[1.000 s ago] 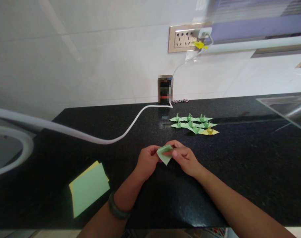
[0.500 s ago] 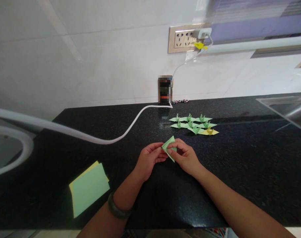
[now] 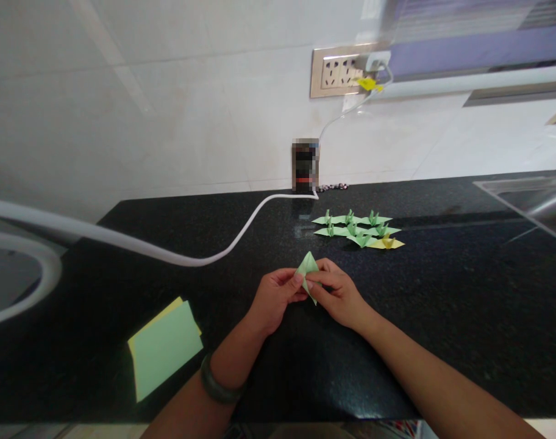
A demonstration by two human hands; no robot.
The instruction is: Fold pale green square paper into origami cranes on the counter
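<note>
A small piece of folded green paper (image 3: 308, 263), diamond-shaped from here, is held between both hands above the dark counter. My left hand (image 3: 274, 297) pinches its left edge between thumb and fingers. With thumb and forefinger, my right hand (image 3: 339, 292) grips the paper's right side; some of its other fingers are hidden behind. Beyond the hands stand several green paper cranes (image 3: 361, 240) in rows, with one yellow paper crane (image 3: 388, 242) at the near right end. Left of my left arm lies a stack of green and yellow paper sheets (image 3: 166, 353).
A thick white cable (image 3: 200, 261) crosses the black counter (image 3: 442, 317) from the left to a pixelated device (image 3: 305, 164) against the tiled wall. A socket panel (image 3: 337, 72) with a plugged-in charger is above. A metal sink (image 3: 543, 198) lies at the right.
The folded green paper has turned in my hands, from tilted to nearly upright, with its point now at the top. My right fingers have shifted slightly left across it.
</note>
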